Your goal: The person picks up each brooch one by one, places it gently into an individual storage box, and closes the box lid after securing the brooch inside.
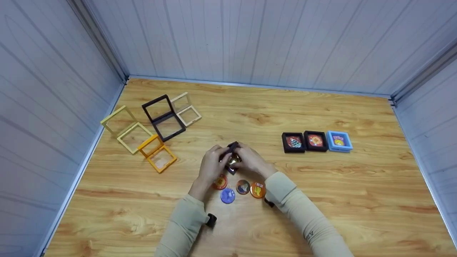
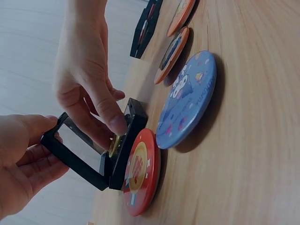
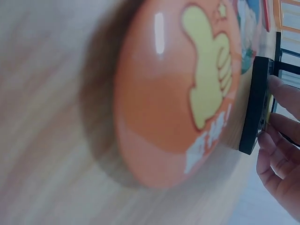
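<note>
A small black display case [image 2: 123, 145] lies hinged open on the table between the hands. My left hand [image 1: 211, 164] pinches its raised lid between thumb and fingers; in the left wrist view this left hand [image 2: 26, 161] enters from the left. Over the case's lower half, my right hand [image 1: 251, 159] pinches a shiny gold round piece [image 1: 234, 161] with thumb and fingertips. Its face is partly hidden by the fingers. Close by lie a red badge [image 2: 141, 173], a blue badge [image 2: 187, 98], a dark-centred badge [image 1: 243, 186] and an orange badge [image 3: 168, 93].
At the left stand several opened empty frames: yellow [image 1: 135, 137], black [image 1: 169, 126], cream [image 1: 189, 115] and orange [image 1: 162, 160]. To the right, two black cases [image 1: 305, 141] and a light blue case [image 1: 340, 141] sit in a row with badges inside. Panel walls [image 1: 235, 43] bound the table.
</note>
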### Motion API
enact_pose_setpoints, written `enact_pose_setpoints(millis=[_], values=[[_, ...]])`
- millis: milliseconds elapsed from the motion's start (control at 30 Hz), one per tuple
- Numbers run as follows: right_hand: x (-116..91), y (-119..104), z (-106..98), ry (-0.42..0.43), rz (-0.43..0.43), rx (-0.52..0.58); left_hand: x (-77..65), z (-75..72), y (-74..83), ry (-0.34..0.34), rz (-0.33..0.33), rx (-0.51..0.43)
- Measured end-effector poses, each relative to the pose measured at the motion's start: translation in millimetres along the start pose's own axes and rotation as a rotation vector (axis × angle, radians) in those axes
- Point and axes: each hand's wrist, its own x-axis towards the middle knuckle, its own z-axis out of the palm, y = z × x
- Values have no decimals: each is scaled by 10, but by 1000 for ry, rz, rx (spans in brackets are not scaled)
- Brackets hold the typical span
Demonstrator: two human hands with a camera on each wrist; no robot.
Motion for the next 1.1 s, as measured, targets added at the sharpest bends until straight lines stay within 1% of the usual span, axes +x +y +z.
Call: enact_pose_setpoints(millis=[200, 433, 600, 833, 1100], values=[[-26, 37, -11, 3, 10, 16, 6, 1, 0, 5, 2, -2], [-94, 106, -41, 29, 10, 47, -4, -4, 7, -14, -24, -15], [-148, 155, -59, 45, 21, 68, -7, 1, 9, -15, -24, 2], [-198, 219, -69, 27, 56, 98, -10, 22, 3, -5, -19, 12], [-200, 273, -66, 24, 45, 113, -18, 39, 30, -20, -43, 4]])
